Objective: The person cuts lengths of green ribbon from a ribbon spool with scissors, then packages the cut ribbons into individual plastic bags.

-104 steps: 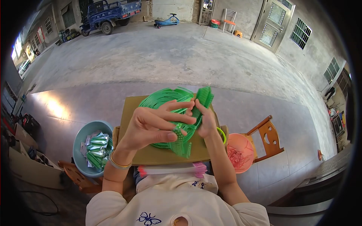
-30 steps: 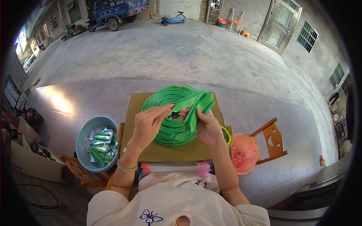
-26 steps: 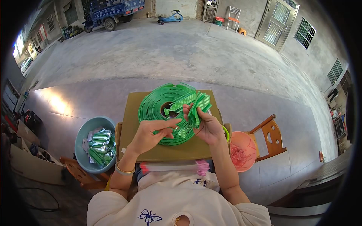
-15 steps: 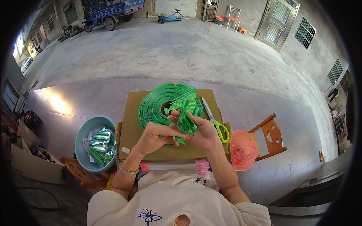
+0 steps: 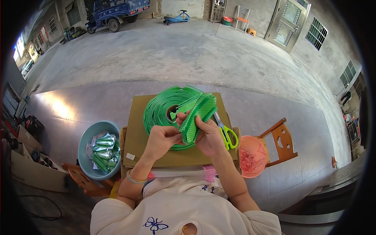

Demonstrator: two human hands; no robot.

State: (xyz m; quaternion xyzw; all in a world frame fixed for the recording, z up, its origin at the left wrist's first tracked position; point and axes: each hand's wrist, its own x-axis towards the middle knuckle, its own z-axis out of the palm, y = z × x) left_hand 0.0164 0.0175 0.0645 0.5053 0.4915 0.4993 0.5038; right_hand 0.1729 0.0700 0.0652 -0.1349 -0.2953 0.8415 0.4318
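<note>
A folded bundle of green dotted ribbon (image 5: 199, 113) is gripped in my right hand (image 5: 209, 137), thumb across its front. My left hand (image 5: 162, 140) pinches at the bundle's lower left end, its fingertips pressed together there. Behind both hands a large coil of green ribbon (image 5: 160, 111) lies flat on a brown board (image 5: 137, 113). Scissors with lime-green handles (image 5: 230, 137) rest at the board's right side, their blades partly hidden by the bundle.
On the left stands a blue basin (image 5: 83, 150) with green packets in clear wrapping. A pink basin (image 5: 261, 150) with thin red strips is on the right, beside a wooden chair (image 5: 284, 143). Pink-edged sheets (image 5: 178, 172) lie between board and body.
The ribbon bundle has tilted and turned, so its broad dotted side shows and it reaches further up and right. My left hand has shifted slightly, with its fingers closer together.
</note>
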